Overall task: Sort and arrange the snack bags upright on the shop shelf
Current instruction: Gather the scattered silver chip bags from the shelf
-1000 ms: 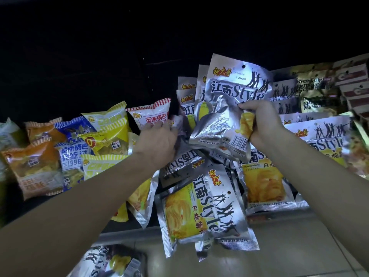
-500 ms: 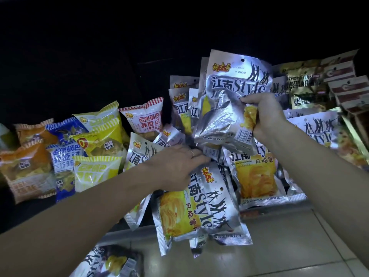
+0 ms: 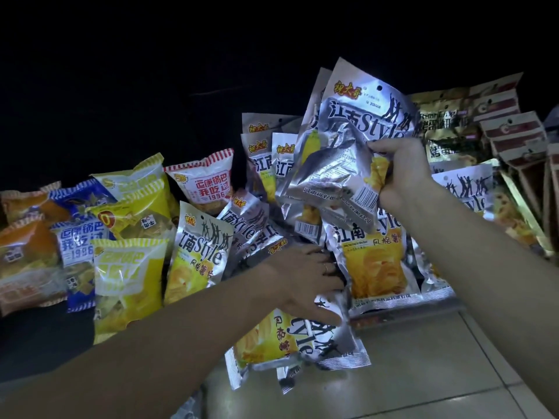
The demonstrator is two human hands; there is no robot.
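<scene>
Two hands: both busy in the silver chip pile on the shelf [image 3: 402, 313].
Right hand [image 3: 402, 173]: fingers curled tight round a small stack of silver bags [image 3: 348, 146], held up above the pile, tops pointing up, crumpled at the pinch.
Left hand [image 3: 302, 279]: fingers spread fairly flat and reaching into the loose pile; thumb lies on a fallen bag [image 3: 290, 340] that hangs over the shelf's front lip. Can't tell if it really grips anything.
Where the bags are: silver ones mostly flopped in the middle, a few standing at the back [image 3: 266, 152]; yellow bags [image 3: 127, 267] and a blue one [image 3: 78, 240] leaning on the left.
Step, I reckon: gathering loose silver bags into the held stack.
How to do it well: rescue that overhanging one first, it looks ready to slide off. Square the edges, faces forward, then set the bunch down against the back row so it props itself upright.
</scene>
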